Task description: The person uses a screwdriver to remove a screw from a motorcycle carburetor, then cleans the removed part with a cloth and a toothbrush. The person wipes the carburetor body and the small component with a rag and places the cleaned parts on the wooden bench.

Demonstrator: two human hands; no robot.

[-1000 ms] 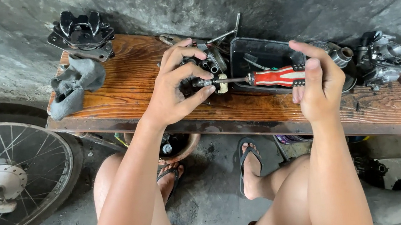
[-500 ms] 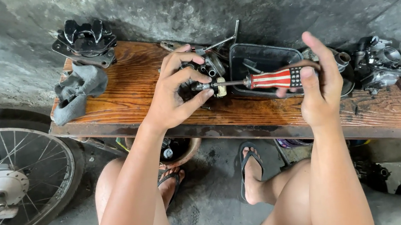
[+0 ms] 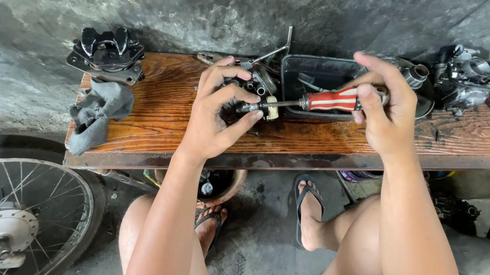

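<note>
I note right hand (image 3: 385, 110) regripped: fingers now wrapped closed on red-striped screwdriver (image 3: 332, 100) handle, previously looser. Left hand (image 3: 216, 119) pinches small metal part (image 3: 254, 107) above desk (image 3: 151, 114). Tip stays engaged; turning seems underway.

No packages, labels, signs or screens show anywhere in the view: none on the table, none on the wall behind it, none on the floor below.
</note>
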